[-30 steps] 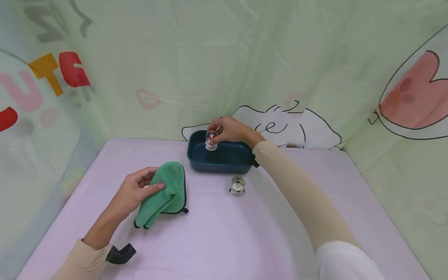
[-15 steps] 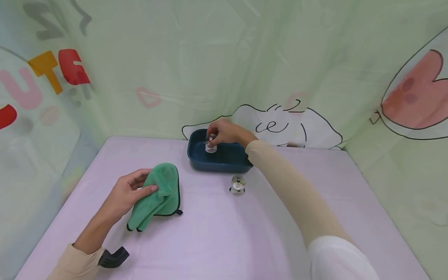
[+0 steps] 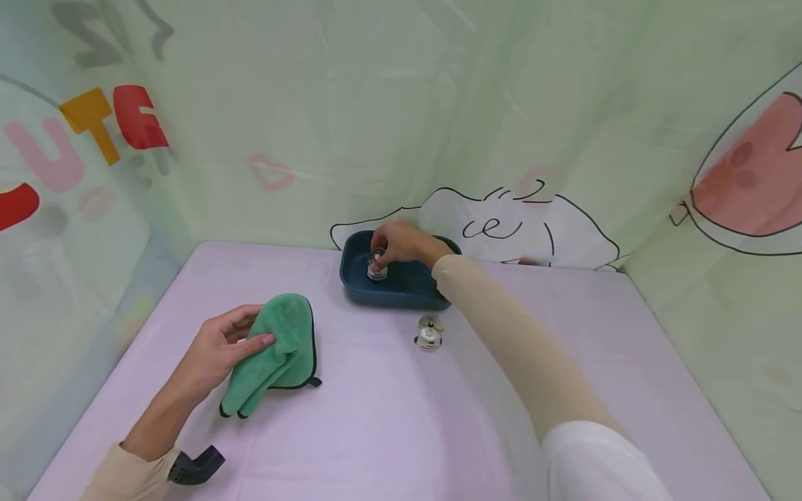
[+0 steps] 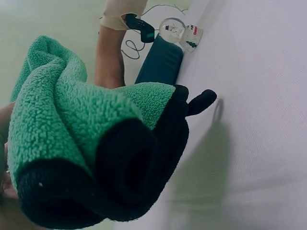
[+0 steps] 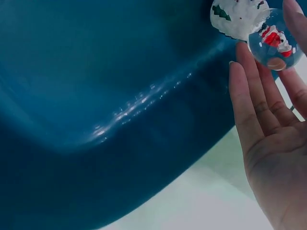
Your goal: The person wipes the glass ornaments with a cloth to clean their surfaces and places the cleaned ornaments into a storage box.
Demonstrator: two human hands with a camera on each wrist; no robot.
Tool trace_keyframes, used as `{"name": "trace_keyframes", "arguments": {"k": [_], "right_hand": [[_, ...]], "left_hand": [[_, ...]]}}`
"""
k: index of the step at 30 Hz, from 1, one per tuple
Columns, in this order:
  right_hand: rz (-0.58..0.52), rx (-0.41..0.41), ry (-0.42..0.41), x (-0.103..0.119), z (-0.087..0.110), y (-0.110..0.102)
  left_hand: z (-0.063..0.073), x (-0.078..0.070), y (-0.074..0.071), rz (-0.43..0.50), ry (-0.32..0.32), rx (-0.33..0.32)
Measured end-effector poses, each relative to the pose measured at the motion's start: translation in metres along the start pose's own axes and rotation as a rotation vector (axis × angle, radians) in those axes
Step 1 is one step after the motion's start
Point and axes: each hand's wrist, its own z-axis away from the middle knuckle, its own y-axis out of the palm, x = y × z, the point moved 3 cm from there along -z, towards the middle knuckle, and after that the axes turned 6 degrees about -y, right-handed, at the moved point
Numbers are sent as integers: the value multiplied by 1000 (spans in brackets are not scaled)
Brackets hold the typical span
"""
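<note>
My right hand (image 3: pixel 402 243) reaches into a dark blue tray (image 3: pixel 401 298) and pinches a small snow globe (image 3: pixel 377 271) by its clear ball. In the right wrist view the snow globe (image 5: pixel 272 40) shows a red and white figure inside and a white base close over the tray floor. My left hand (image 3: pixel 216 348) grips a folded green towel (image 3: pixel 282 348) with black edging, thumb on top, held over the left part of the table. A second snow globe (image 3: pixel 429 334) stands upright on the table just in front of the tray.
A pale lilac cloth covers the table (image 3: pixel 376 417). Printed green curtains (image 3: pixel 313 139) hang close behind the tray and along both sides. A black wrist device (image 3: pixel 197 466) sits at my left cuff.
The snow globe in my right hand has moved down, deeper into the tray. My left hand has drifted left and slightly down with the towel. The second globe stays put.
</note>
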Motion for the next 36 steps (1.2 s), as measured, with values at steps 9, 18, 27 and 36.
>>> {"name": "trace_keyframes", "arguments": {"k": [9,18,27,36], "right_hand": [[-46,35,9,3,1,-1],[-183,-8,-73,7,25,-17],[-210,-95,-162,14,59,-31],[-276,-85,-224,28,100,-28]], "left_hand": [[-4,0,2,-13,21,11],[-16,-8,4,-21,26,-2],[-32,-14,10,-7,35,-1],[-49,-22,19,5,42,9]]}}
